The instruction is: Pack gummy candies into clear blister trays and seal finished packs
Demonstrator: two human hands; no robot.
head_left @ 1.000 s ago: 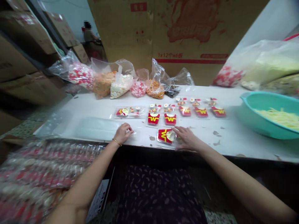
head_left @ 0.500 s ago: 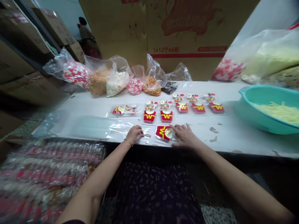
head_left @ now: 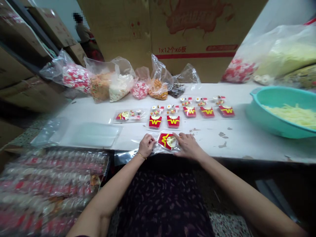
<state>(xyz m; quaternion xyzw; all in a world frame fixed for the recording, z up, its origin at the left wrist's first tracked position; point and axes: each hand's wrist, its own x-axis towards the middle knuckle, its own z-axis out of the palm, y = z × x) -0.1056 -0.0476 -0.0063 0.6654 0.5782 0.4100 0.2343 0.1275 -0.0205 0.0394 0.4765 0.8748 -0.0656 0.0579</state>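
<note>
A red toy fries carton with a yellow W (head_left: pixel 166 141) lies sideways in clear plastic packaging at the table's near edge. My right hand (head_left: pixel 188 145) grips its right end, fingertips over the carton's pale part and thumb toward the near edge. To the left, my left hand (head_left: pixel 146 145) has its fingers pinched at a clear plastic bag (head_left: pixel 125 157), which droops over the table edge. How far the carton pack sits inside the bag cannot be made out. Beyond the hands stand finished-looking rows of similar red packs (head_left: pixel 173 121) with small toy food pieces.
A stack of clear bags (head_left: pixel 98 134) lies on the left. Bags of small coloured pieces (head_left: pixel 120 87) line the back before a large carton (head_left: pixel 192 19). A turquoise basin (head_left: pixel 274 123) with pale strips stands right. Filled packs (head_left: pixel 56 177) sit below left; a person (head_left: pixel 82 31) is far behind.
My left hand has drawn the clear bag off the stack, toward the pack and the table edge. The carton pack and my right hand have shifted slightly left, nearer my left hand.
</note>
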